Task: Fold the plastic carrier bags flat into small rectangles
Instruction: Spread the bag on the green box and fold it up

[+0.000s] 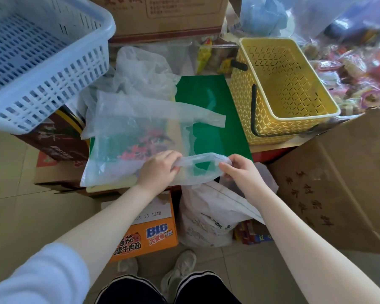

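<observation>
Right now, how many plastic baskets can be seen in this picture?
2. The blue basket sits at the upper left on stacked boxes. The yellow basket, with dark handles, stands at the upper right beside the green sheet. Clutter may hide others.

- Beige tiled floor [20, 207] underfoot.
- Cardboard boxes [329, 183] crowd every side.
- Blue basket [42, 62] at left, yellow basket [283, 88] at right.
- Soft daylight throughout.

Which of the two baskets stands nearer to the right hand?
The yellow basket, on the right beside the green sheet. The blue basket sits far to the left, beyond the left hand. The right hand pinches the bag.
</observation>
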The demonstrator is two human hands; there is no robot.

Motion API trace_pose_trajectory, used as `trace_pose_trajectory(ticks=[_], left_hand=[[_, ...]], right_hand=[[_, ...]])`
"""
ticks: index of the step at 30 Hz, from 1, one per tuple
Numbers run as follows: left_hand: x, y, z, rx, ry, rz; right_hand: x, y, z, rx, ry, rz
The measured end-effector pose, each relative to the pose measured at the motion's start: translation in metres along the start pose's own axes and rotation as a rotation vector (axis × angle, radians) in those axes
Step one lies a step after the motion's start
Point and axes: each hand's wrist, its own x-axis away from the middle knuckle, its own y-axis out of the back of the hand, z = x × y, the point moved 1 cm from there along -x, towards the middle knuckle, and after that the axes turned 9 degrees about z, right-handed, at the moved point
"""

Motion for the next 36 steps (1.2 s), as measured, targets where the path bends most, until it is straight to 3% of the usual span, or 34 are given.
trace_pose_trajectory(ticks=[3,6,8,13,19,23,28,31,34,36], left_hand=[[-0.004,0.000,0.000,0.023,-0.011,-0.084],[-0.006,0.004,0.001,-0.057,-0.068,-0.111],[-0.007,0.007,-0.001,-0.141,-0.128,-0.073],[0.002,-0.007,0.005,-0.121,-0.047,0.279],[0.014,-0.017,0.024,-0.130,-0.059,0.106],[0.005,-0.010,0.028,-0.188,-0.126,-0.021],[-0.014,0.014,0.017,-0.354,-0.345,-0.167],[0.004,0.011,0.027,-0.377,-0.224,-0.063],[0.040,0.005,0.049,-0.378,-0.033,0.106],[0.060,0.004,0.064,-0.357,0.042,0.120]], right_hand=[[-0.001,0.008,-0.004,0.096,-0.011,-0.111],[0.001,0.009,-0.009,0.472,-0.004,-0.248],[0.001,0.003,-0.010,0.594,-0.016,-0.294],[-0.007,-0.011,-0.016,0.348,-0.008,-0.304],[-0.006,-0.002,-0.029,0.032,-0.047,-0.255],[-0.010,-0.002,-0.034,0.483,0.039,-0.268],[-0.023,-0.039,-0.005,0.948,0.543,-0.216],[-0.043,-0.057,0.008,1.129,0.692,-0.205],[-0.050,-0.063,0.006,1.237,0.713,-0.088],[-0.047,-0.064,0.001,1.316,0.738,-0.037]])
